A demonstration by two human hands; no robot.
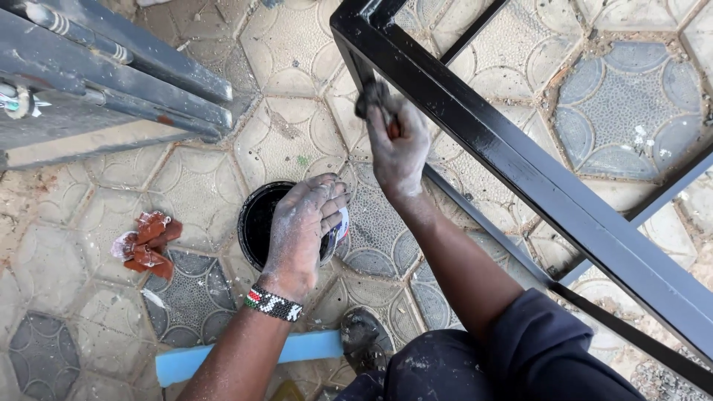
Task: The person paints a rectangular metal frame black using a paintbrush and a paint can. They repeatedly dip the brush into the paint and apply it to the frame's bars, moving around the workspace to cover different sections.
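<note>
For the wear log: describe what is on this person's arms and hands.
Both forearms are bare, with no gloves. The left hand is coated in pale grey dust and dried paint smears; at its wrist sits a beaded bracelet in black, white, red and green. The right hand is dusted and smudged the same way. A dark blue sleeve, paint-flecked, covers the right upper arm.

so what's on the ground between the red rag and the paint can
Nothing: in the head view, only bare paving tiles lie between the crumpled red rag and the black paint can, which the left hand grips by its rim.
</note>
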